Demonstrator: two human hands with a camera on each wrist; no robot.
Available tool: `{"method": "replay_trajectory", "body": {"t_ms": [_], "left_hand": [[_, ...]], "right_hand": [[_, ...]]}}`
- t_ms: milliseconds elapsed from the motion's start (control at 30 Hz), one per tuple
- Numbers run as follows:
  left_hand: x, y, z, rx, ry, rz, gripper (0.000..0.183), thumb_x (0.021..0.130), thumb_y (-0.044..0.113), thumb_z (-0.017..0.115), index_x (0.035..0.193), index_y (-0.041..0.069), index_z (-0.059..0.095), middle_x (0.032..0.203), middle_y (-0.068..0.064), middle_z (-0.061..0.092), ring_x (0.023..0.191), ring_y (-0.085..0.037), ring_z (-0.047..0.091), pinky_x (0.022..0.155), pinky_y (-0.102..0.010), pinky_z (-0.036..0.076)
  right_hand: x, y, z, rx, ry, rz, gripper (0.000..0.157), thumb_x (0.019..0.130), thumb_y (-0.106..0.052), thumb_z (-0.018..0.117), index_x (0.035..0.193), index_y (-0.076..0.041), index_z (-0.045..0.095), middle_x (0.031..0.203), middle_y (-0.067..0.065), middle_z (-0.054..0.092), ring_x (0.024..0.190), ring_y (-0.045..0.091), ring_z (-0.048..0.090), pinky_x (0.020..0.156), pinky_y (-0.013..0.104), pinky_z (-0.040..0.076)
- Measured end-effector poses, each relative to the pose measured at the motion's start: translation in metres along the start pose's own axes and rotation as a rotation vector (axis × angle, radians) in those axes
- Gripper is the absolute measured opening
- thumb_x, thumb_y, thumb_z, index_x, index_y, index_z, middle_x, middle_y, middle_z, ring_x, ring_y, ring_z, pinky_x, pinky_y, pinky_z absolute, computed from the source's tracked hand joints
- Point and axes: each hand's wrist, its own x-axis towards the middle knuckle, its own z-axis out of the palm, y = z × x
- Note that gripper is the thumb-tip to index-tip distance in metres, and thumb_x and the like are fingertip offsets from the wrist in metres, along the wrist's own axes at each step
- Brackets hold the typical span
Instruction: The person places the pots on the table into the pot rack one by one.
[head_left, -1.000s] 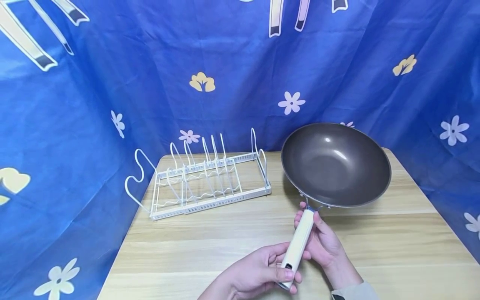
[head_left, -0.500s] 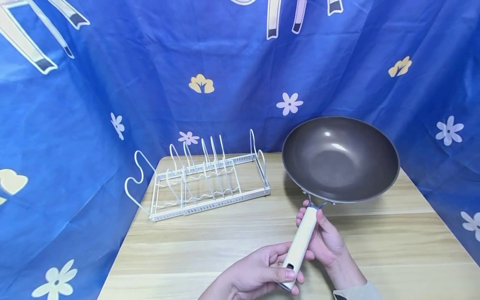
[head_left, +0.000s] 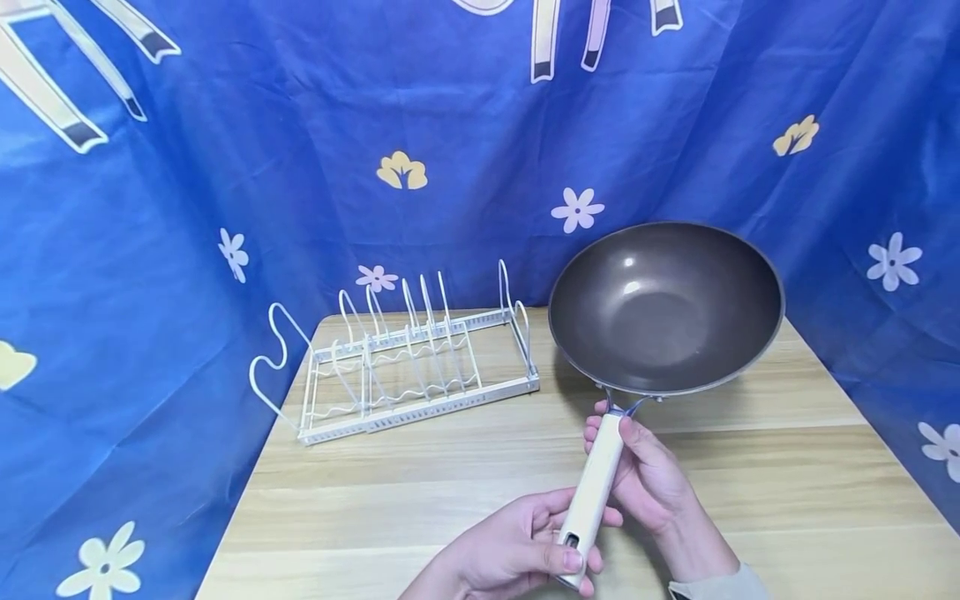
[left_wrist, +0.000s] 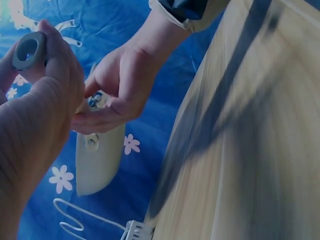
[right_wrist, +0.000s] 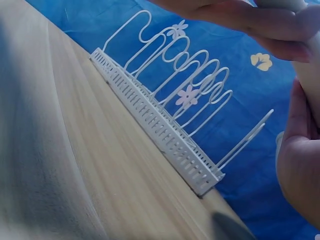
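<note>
A dark wok [head_left: 663, 308] with a cream handle [head_left: 592, 492] is held up over the right side of the table, its hollow facing me. My left hand [head_left: 517, 537] grips the handle's lower end, thumb on top near the hanging hole. Up by the metal neck, my right hand [head_left: 648, 479] holds the same handle, thumb along its side. In the left wrist view the wok's pale outside [left_wrist: 102, 160] shows beyond the right hand [left_wrist: 125, 87]. The right wrist view catches only parts of both hands around the handle.
To the left on the wooden table [head_left: 360, 508] stands a white wire rack [head_left: 420, 358] with upright dividers. A blue patterned cloth [head_left: 465, 108] hangs behind and at both sides, close behind the wok.
The wok has risen a little and tilted further toward me. It swung slightly right, then back left. Both hands keep their hold on the handle.
</note>
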Motion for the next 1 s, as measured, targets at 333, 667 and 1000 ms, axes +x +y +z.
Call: {"method": "replay_trajectory", "body": {"t_ms": [333,667,1000], "left_hand": [[-0.008,0.003,-0.008,0.112,-0.01,-0.036,0.069,0.102,0.018,0.078,0.156,-0.004,0.042,0.129,0.005,0.072,0.108,-0.003,0.074,0.095,-0.026,0.064],[-0.015,0.012,-0.003,0.206,0.073,-0.125,0.057,0.1,-0.001,0.071,0.151,0.004,0.046,0.128,0.007,0.069,0.104,-0.002,0.075,0.09,-0.021,0.064],[-0.015,0.017,0.008,0.251,0.187,-0.147,0.048,0.103,0.001,0.066,0.148,-0.003,0.048,0.12,0.006,0.07,0.098,-0.004,0.074,0.085,-0.022,0.064]], "right_hand": [[-0.001,-0.001,0.009,-0.166,0.103,0.016,0.037,0.118,-0.013,0.037,0.132,-0.009,0.071,0.122,0.007,0.078,0.117,0.017,0.075,0.114,0.031,0.057],[0.0,-0.001,0.018,-0.35,0.175,-0.01,0.031,0.116,-0.006,0.044,0.131,-0.011,0.07,0.117,0.006,0.082,0.112,0.016,0.079,0.11,0.032,0.059],[0.005,-0.004,0.023,-0.484,0.182,-0.034,0.028,0.115,-0.004,0.045,0.131,-0.01,0.068,0.115,0.003,0.083,0.108,0.014,0.08,0.105,0.029,0.062]]}}
